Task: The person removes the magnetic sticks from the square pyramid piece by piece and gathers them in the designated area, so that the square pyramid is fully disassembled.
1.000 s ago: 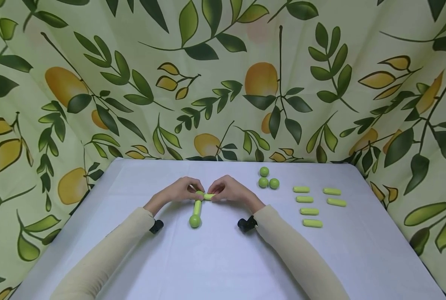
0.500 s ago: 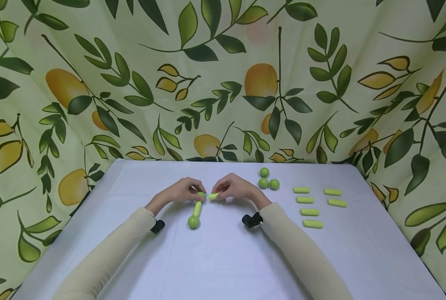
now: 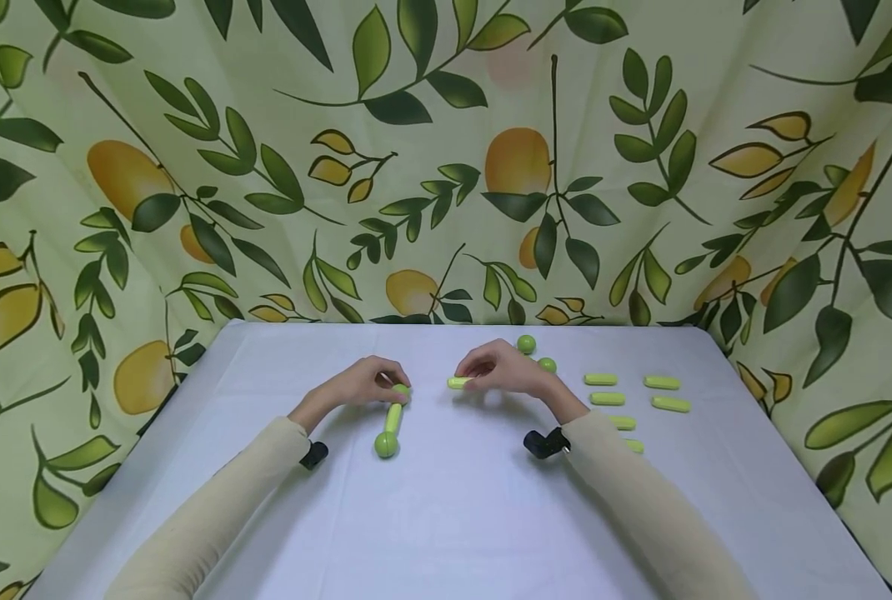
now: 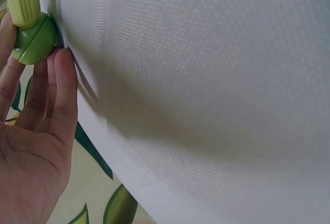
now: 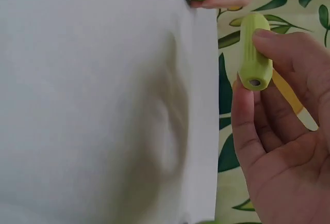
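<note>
My left hand (image 3: 366, 381) pinches a green ball (image 3: 403, 392) at the far end of a light green rod (image 3: 393, 417). A second green ball (image 3: 386, 445) sits at that rod's near end, so the three form a dumbbell shape on the table. The left wrist view shows the gripped ball (image 4: 36, 41) between thumb and fingers, joined to its ribbed rod (image 4: 23, 2). To the right, my right hand (image 3: 504, 368) pinches a separate light green rod (image 3: 458, 383) between thumb and fingers. A metallic disc shows in this rod's end (image 5: 254, 83) in the right wrist view.
Behind the right hand lie loose green balls (image 3: 526, 344), one hidden now. Several light green rods (image 3: 607, 399) lie further right, two partly covered by the right sleeve. A white cloth covers the table (image 3: 446, 517); a leaf-patterned curtain (image 3: 446, 167) hangs around its back and sides.
My right hand has drawn its rod away from the left-held ball, moving right and slightly back. The dumbbell's near end has shifted slightly left; the left hand stays about where it was.
</note>
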Demonstrator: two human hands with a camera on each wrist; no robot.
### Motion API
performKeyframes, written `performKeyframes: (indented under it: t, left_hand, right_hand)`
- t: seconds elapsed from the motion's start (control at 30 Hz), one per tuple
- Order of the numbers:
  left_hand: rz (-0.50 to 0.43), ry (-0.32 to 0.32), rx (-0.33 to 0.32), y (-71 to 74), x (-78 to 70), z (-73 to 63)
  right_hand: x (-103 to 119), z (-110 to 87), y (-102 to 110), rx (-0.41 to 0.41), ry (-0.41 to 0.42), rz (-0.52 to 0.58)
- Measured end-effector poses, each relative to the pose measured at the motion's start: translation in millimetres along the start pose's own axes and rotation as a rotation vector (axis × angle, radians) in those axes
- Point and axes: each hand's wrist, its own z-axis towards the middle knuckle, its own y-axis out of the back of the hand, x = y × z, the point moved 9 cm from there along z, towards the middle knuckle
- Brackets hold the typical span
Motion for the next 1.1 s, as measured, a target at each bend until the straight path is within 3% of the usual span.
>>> performKeyframes:
  t: [0.47,0.63,1.1]
  left_hand:
    - [-0.001,0.006,0.002,0.7,4.3,0.7]
    - [0.0,0.013,0.003,0.1,5.3,-0.1]
    - [-0.004,0.004,0.009,-0.7,5.7,1.5]
  right_hand:
    - [6,-48.6,38,-0.107,-0.034,-0.056]
    - [0,-66.9,50,-0.126,-0.086,-0.062]
    - [-17,-126.9,88,-0.214,-0.11,-0.139]
